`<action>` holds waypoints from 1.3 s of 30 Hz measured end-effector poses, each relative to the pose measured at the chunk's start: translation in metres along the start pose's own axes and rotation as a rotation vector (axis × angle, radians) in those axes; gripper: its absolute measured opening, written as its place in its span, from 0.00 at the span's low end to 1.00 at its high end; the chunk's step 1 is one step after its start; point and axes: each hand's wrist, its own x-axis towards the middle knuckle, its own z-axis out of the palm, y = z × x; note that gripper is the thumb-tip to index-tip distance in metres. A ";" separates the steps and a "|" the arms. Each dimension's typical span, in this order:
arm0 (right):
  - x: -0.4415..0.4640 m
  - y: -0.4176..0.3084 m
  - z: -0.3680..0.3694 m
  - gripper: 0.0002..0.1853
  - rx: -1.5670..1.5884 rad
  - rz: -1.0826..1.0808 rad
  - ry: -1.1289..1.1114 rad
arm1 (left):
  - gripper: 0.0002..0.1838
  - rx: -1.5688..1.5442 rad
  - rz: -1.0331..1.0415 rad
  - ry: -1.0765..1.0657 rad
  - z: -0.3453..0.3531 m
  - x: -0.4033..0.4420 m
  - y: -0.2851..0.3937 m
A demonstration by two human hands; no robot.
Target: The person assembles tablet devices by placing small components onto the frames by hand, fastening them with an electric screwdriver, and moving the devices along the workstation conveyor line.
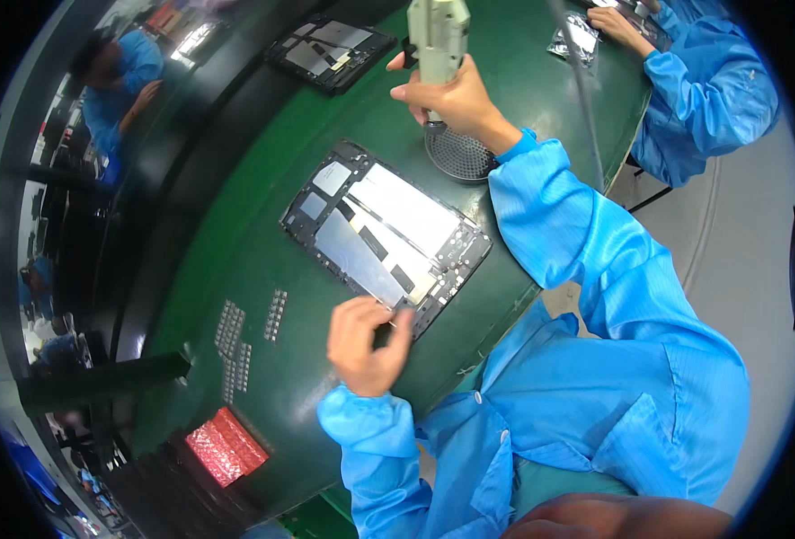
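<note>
An opened tablet-like device [388, 234] lies on the green table, showing silver plates and dark circuit parts. My left hand [366, 346] is at its near edge, with fingers curled and thumb meeting around the lower edge; the exact fingertip contact is partly hidden. Up at the top, my right hand [456, 99] is wrapped round a cream-coloured handheld tool [439, 45], held above and beyond the device. A round black mesh piece [458, 154] shows beneath the right hand, partly covered by it.
Another opened device [330, 52] lies at the upper left. Strips of small parts [231, 337] and red bubble wrap [226, 446] are at lower left. A cable [586, 108] hangs at the right. A co-worker's blue sleeve [707, 99] and a silvery packet [577, 40] appear upper right.
</note>
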 end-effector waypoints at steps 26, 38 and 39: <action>-0.081 -0.035 0.129 0.14 0.112 0.261 -0.453 | 0.21 0.037 0.284 -0.102 0.068 -0.003 -0.001; -0.093 -0.034 0.131 0.24 0.198 0.282 -0.468 | 0.16 0.058 0.267 -0.129 0.063 -0.002 0.003; -0.092 -0.034 0.129 0.24 0.165 0.278 -0.506 | 0.15 0.072 0.270 -0.139 0.063 -0.002 0.003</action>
